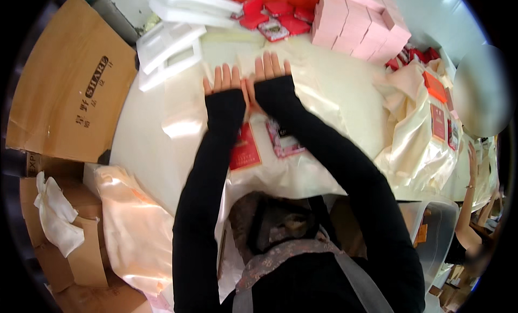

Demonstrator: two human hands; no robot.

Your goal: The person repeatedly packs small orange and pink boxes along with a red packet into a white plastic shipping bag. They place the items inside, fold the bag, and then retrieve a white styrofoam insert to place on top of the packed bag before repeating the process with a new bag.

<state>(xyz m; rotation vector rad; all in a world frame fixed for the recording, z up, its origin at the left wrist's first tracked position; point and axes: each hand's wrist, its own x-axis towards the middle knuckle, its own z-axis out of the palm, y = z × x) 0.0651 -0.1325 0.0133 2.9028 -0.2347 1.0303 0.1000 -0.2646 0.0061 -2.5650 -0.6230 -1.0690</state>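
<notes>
You have both arms stretched forward past the red card (248, 151), bare fingers out of black sleeves. Your left hand (225, 86) is just beyond the card, flat, seemingly palm down on the cream cloth (275, 178); fingers straight, slightly apart, gripping nothing. Your right hand (273, 77) is beyond the card too, to its right, same pose: fingers extended, small gaps between them, nothing clamped. Your thumbs meet or nearly meet between the hands; can't tell if they touch.

Cloth lies under and all around the card, spread on the white desk (137, 129). It looks satiny, pale cream, shiny, with a bright glare patch left of the card, soft wrinkles, and a loose wavy edge nearer you than the card. The card itself is flat, deep red, gold-toned border, small print at the lower end; your left sleeve hides part of it. Right of the card, a pink-and-red patterned packet (279, 143) with a black label, partly under your right sleeve.

Well beyond the card: a heap of red packets (294, 24), and to their right a stack of pink boxes (348, 27). Far left of the card: a big brown carton (70, 92). Far right of it: a rumpled cream cloth bundle (404, 140).
</notes>
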